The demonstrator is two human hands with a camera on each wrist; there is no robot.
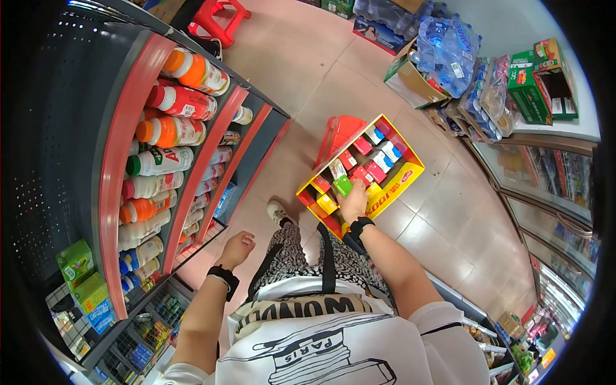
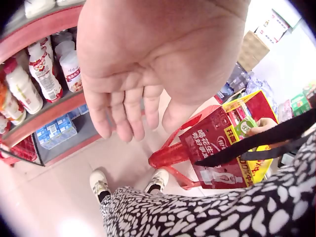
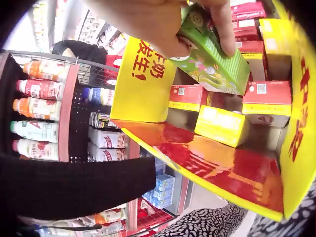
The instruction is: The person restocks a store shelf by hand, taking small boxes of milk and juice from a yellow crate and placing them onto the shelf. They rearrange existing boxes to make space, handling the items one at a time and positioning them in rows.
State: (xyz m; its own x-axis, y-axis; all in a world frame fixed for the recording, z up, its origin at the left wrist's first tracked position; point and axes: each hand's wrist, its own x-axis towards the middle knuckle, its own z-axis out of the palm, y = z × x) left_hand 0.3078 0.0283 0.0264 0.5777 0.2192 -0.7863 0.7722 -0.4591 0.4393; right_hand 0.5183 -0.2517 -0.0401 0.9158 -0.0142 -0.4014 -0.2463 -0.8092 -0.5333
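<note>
My right hand (image 1: 354, 204) is over a red and yellow open box (image 1: 399, 187) holding several small cartons. In the right wrist view my thumb and fingers pinch a green carton (image 3: 212, 57), tilted above red cartons (image 3: 267, 98) and a yellow carton (image 3: 221, 125). The box rests on a red plastic stool (image 2: 170, 157), seen in the left wrist view. My left hand (image 1: 237, 249) holds nothing and hangs between the shelf and my body; its palm and loosely bent fingers show in the left wrist view.
Shelves of bottled drinks (image 1: 170, 128) stand on the left, with blue cartons (image 2: 56, 132) low down. Packs of bottled water (image 1: 449, 51) and a green box (image 1: 530, 90) are at the upper right, above glass-doored coolers (image 1: 545, 176). Another red stool (image 1: 218, 20) stands at the top.
</note>
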